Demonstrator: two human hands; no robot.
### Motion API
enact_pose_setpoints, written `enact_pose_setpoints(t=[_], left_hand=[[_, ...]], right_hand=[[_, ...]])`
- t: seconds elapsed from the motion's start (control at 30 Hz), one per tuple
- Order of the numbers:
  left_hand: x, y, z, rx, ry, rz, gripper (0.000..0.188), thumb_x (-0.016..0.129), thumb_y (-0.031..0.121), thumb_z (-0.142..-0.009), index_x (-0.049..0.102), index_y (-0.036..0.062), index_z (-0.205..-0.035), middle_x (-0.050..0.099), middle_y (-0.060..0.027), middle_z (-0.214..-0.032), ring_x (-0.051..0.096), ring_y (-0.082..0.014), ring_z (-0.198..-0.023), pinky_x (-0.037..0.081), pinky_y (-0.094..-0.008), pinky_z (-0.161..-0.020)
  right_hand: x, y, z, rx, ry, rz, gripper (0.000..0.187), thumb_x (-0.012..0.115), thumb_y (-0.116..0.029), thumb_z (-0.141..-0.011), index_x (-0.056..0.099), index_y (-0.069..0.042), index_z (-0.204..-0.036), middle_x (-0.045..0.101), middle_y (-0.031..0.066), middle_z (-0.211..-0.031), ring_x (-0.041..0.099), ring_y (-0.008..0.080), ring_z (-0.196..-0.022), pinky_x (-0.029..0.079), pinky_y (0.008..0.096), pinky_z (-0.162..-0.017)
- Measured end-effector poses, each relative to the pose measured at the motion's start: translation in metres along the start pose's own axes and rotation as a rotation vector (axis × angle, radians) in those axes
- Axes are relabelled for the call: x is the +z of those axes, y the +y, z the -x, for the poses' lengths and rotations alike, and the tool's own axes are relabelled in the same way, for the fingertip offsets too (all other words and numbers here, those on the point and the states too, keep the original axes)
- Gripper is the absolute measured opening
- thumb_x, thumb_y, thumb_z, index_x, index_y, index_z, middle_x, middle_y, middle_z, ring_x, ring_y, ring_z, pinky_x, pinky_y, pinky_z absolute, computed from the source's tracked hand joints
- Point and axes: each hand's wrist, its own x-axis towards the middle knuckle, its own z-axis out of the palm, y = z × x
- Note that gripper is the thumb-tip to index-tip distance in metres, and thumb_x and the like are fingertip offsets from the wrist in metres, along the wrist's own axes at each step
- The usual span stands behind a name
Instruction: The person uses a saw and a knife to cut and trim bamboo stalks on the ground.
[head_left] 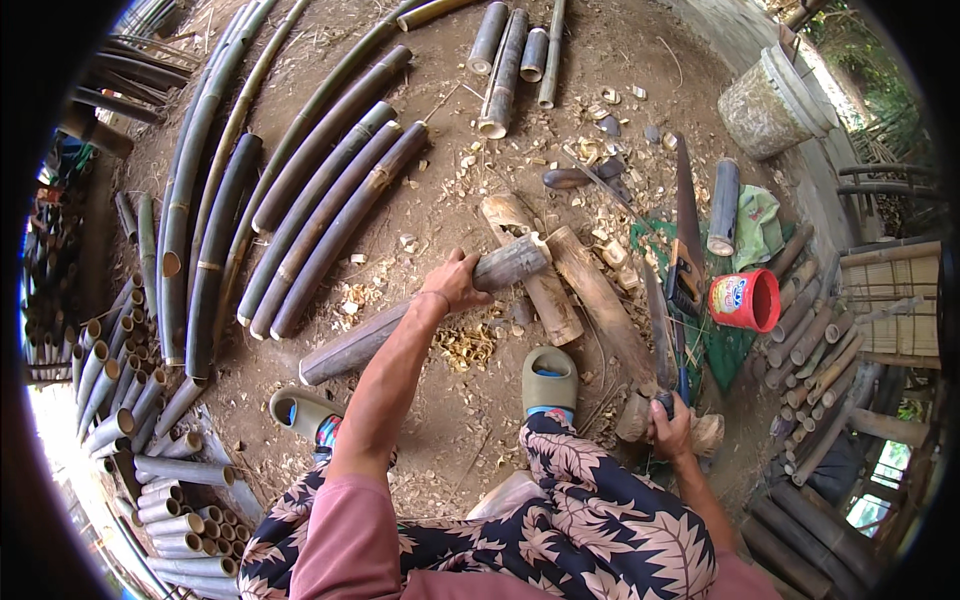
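My left hand (455,283) is wrapped round a thick grey bamboo pole (358,343). The pole slants up to the right, and its far end lies over a short wooden log (548,305). At the lower right, my right hand (672,428) grips the dark handle of a machete (657,325), whose long blade points away from me. Beside the blade lies a longer wooden log (605,300). Thick wood pieces (708,434) sit by my right hand, partly covered by it. A handsaw (686,225) with a wood-and-black handle lies to the right of the machete.
Wood shavings litter the dirt floor (430,410). Long bamboo poles (345,225) lie at the left, above stacked cut tubes (190,520). A red bucket (745,300), green cloth (760,225) and more bamboo (815,340) are at right; a dirty white bucket (765,110) stands farther back.
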Motion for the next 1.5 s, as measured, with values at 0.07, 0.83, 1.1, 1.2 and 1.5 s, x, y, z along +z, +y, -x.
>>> enact_pose_setpoints(t=[0.07,0.83,1.1,1.2,1.5], left_hand=[[0.015,-0.017,-0.006,0.021,0.105,0.068,0.087,0.085,0.050,-0.067,0.050,0.0112,-0.137,0.052,-0.0179,-0.128,0.061,-0.0381,-0.112,0.052,-0.0465,-0.096],[0.014,-0.125,0.134,-0.116,0.317,0.045,0.041,0.078,0.031,-0.079,0.067,0.0132,-0.115,0.065,-0.0122,-0.109,0.063,-0.0328,-0.104,0.053,-0.0432,-0.089],[0.020,-0.130,0.134,0.037,0.326,-0.084,0.024,0.066,0.028,-0.090,0.063,0.0101,-0.106,0.059,-0.0148,-0.097,0.064,-0.0345,-0.091,0.054,-0.0438,-0.077],[0.019,-0.133,0.133,0.006,0.286,0.013,0.030,0.067,0.033,-0.090,0.065,0.0088,-0.107,0.058,-0.0164,-0.097,0.063,-0.0363,-0.090,0.053,-0.0448,-0.076],[-0.009,-0.095,0.123,-0.345,0.220,-0.050,0.038,0.074,0.043,-0.083,0.071,0.0050,-0.088,0.070,-0.0214,-0.084,0.069,-0.0378,-0.081,0.052,-0.0474,-0.072]], right_hand=[[0.013,0.004,-0.007,-0.224,0.072,0.250,0.028,0.068,-0.024,-0.088,0.057,-0.001,-0.101,0.057,0.0055,-0.071,0.056,0.0189,-0.057,0.046,0.0326,-0.056],[0.154,-0.031,-0.042,-0.343,-0.367,0.670,0.049,0.066,-0.047,-0.087,0.059,-0.010,-0.118,0.069,0.0195,-0.103,0.066,0.0425,-0.093,0.053,0.0498,-0.079],[0.151,-0.049,-0.040,-0.280,-0.413,0.724,0.048,0.064,-0.047,-0.088,0.059,-0.009,-0.117,0.069,0.0201,-0.103,0.065,0.0442,-0.093,0.052,0.0507,-0.078],[0.154,-0.045,-0.039,-0.291,-0.396,0.695,0.047,0.064,-0.047,-0.088,0.059,-0.009,-0.115,0.069,0.0201,-0.101,0.066,0.0442,-0.092,0.052,0.0510,-0.078],[0.150,-0.029,-0.050,-0.263,-0.197,0.511,0.046,0.070,-0.037,-0.088,0.059,-0.003,-0.116,0.069,0.0204,-0.085,0.068,0.0401,-0.084,0.052,0.0469,-0.075]])
